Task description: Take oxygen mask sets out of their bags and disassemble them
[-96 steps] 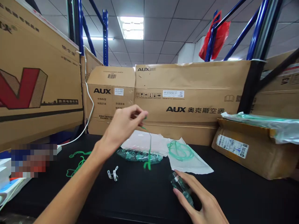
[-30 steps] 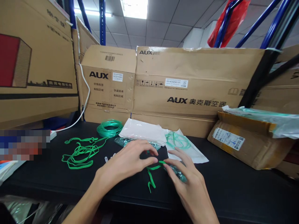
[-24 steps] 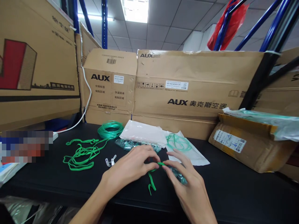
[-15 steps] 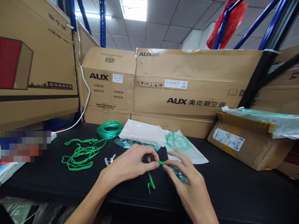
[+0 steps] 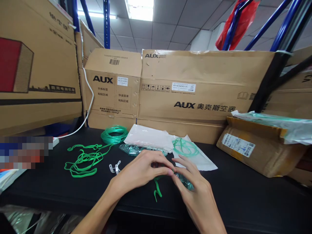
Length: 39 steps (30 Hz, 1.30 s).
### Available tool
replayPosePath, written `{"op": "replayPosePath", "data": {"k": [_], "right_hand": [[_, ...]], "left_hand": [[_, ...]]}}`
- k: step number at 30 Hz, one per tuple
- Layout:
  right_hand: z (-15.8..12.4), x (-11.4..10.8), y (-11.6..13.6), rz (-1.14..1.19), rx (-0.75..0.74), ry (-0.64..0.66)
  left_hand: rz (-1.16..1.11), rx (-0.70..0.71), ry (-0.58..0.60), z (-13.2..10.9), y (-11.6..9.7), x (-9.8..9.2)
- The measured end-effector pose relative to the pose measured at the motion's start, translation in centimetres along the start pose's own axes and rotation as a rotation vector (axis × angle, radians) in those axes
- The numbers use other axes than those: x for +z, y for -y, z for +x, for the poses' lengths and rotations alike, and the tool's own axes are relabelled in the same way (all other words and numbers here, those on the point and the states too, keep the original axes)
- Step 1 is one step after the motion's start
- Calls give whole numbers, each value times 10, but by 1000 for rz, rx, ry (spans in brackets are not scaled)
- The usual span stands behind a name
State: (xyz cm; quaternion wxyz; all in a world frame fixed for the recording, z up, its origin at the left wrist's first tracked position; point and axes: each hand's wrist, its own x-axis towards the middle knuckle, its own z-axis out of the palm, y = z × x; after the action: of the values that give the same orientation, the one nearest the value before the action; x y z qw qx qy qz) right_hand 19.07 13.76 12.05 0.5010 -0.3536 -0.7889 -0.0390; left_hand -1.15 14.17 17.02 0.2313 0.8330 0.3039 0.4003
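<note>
Left hand (image 5: 141, 169): grip pinched shut on the green strap (image 5: 157, 189); loose tail hangs toward the tabletop (image 5: 243, 201) front edge.
Right hand (image 5: 195, 195): narrow grip on the clear mask (image 5: 186, 181), just right of the strap, thumb touching the left fingertips.
Left of the strap: metal clips (image 5: 115, 168) near, strap pile (image 5: 83, 161) further out.
Behind the strap: white bags (image 5: 151, 138), tubing coil (image 5: 114, 134), then the AUX cartons (image 5: 195, 94) as a wall.
Right of the strap: bare tabletop, then the brown box (image 5: 255, 152).
</note>
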Motion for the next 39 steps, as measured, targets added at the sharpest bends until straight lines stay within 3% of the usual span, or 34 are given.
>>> {"op": "replayPosePath", "data": {"k": [8,12,15,19,23,26,29,34,39], "right_hand": [[-12,-10,-10,-80,12,63],[-31,-16,-31,-163,119,158],[-31,-18,-37,-136,206,176],[-1,-28,-22,54,355,11],[34,-34,-2,455,596,-107],[47,-26,4,764,677,-185],[49,-11,7,986,734,-177],[37,0,8,1041,729,-99],[29,-2,9,1009,691,-111]], "left_hand": [[40,-29,-18,3,0,4],[87,-82,-33,3,3,7],[58,-125,-46,3,6,9],[-55,-141,-79,3,4,8],[-53,-160,-126,3,1,4],[-36,-173,-167,4,0,2],[-22,-180,-205,5,1,2],[-16,-167,-233,6,3,0],[-15,-186,-218,5,1,-3]]}}
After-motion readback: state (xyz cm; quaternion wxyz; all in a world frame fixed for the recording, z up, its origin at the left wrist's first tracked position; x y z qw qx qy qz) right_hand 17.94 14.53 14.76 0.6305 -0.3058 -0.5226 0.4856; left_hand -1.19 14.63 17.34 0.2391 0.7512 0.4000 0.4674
